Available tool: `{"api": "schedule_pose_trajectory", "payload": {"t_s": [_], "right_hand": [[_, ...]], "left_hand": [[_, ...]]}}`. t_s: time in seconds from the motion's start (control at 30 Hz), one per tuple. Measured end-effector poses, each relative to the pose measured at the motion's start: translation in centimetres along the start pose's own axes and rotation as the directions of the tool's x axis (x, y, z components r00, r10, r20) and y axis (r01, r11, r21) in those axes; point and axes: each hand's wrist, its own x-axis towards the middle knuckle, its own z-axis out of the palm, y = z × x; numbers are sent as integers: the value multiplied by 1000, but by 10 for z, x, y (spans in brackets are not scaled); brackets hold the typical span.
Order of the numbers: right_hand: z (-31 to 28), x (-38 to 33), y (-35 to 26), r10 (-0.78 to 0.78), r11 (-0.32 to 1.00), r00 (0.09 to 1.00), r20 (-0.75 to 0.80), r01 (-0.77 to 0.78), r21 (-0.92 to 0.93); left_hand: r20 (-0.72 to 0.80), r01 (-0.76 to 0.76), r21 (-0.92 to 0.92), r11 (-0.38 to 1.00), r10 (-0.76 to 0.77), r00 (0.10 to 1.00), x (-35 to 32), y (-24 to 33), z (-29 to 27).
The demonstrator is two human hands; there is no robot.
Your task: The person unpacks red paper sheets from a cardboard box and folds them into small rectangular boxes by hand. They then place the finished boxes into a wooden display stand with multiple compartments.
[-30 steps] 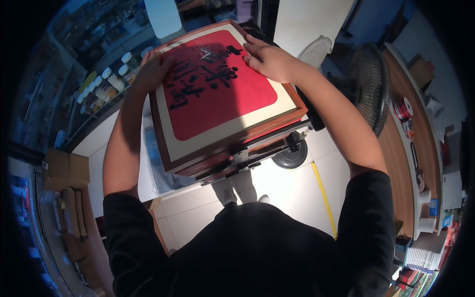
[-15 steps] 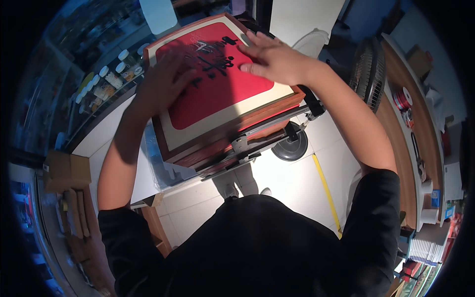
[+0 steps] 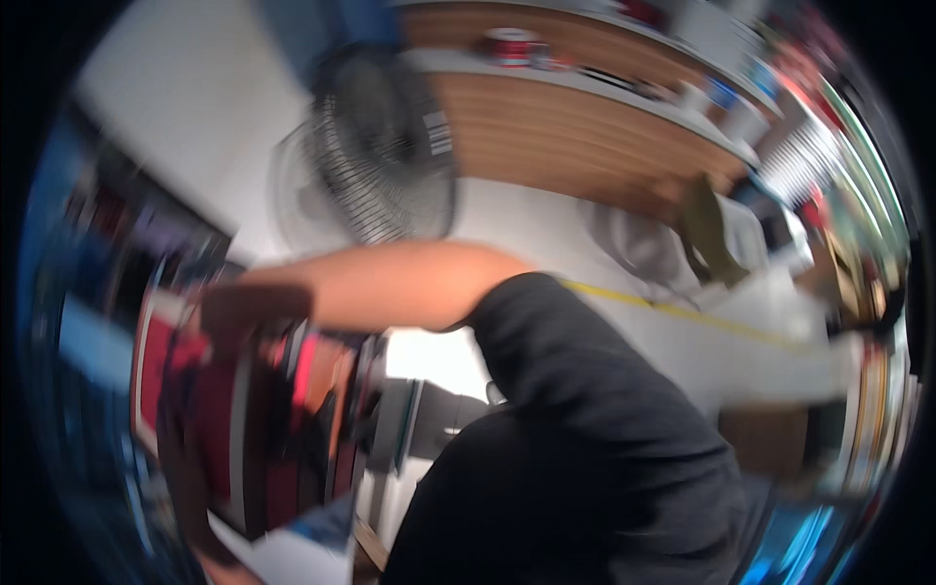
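Note:
A large box with a red-and-cream lid and dark reddish-brown sides lies at the left of the view, smeared by motion. My right forearm stretches left across the picture, and my right hand is in shadow at the box's lid. From the lower left my left arm rises along the box, with my left hand over the lid, dark and blurred. Neither hand's fingers can be made out. I cannot tell whether they press on the box or only hover close to it.
A black fan with a wire guard stands beyond my right forearm. Behind it runs a wooden shelf with a red-and-white spool. Yellow tape crosses the pale floor, and stacked flat items stand at the right.
My view has swung to the right, so the box and both hands now sit at the left edge. The hands, earlier spread flat over the lid, are now blurred.

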Motion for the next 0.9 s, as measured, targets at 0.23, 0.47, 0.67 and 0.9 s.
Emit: {"api": "schedule_pose_trajectory", "payload": {"t_s": [0.23,0.47,0.67,0.9], "right_hand": [[22,-33,-54,-96,988,883,-459,139,61],[64,-51,-7,171,927,849,-499,33,374],[-5,-5,-89,675,620,685,-274,-728,-294],[15,-20,-20,704,638,683,-194,-728,-252]], "left_hand": [[57,-62,-87,994,67,996,-2,52,12],[9,-183,-166,969,187,982,16,120,7],[-52,-233,-338,912,229,972,28,153,25],[-166,-294,-582,759,243,956,48,172,49]]}}
